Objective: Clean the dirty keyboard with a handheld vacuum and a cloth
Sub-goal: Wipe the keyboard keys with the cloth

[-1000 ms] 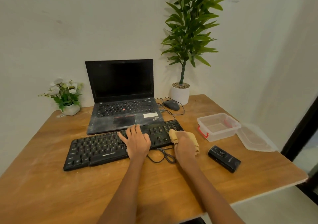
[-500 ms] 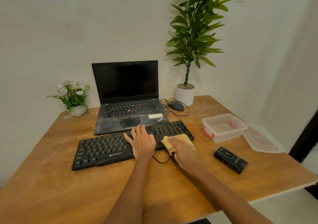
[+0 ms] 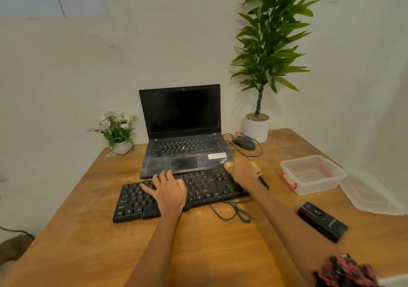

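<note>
The left hand is lying flat with straight fingers on the black keyboard, pinning it to the tabletop. At about two o'clock from it, the right hand is gripping a tan cloth bunched in curled fingers at the keyboard's far right corner. Wiping well probably means short strokes along the key rows, the left hand pressing throughout. The keyboard is lying before the laptop, its long axis running eight to two o'clock.

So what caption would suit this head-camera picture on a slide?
Left hand steadies a black keyboard while the right hand wipes its far end with a tan cloth.
</note>
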